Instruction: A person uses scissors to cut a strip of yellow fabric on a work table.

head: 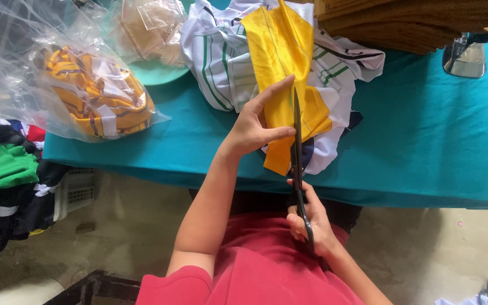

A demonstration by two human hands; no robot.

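My left hand [255, 121] pinches a long yellow fabric strip [280, 51] that hangs over the near edge of the teal table [425, 141]. My right hand [312, 223] grips the handles of black scissors [297, 147], whose blades run up along the right side of the strip beside my left fingers. The yellow strip lies over a pile of white cloth with green stripes [221, 62].
A clear plastic bag with yellow striped garments [94, 93] sits at the table's left. Another bag of small packets [148, 28] lies behind it. Brown folded cloth [408, 20] is stacked at the back right. Green and black clothes [4, 181] fill a basket on the floor at left.
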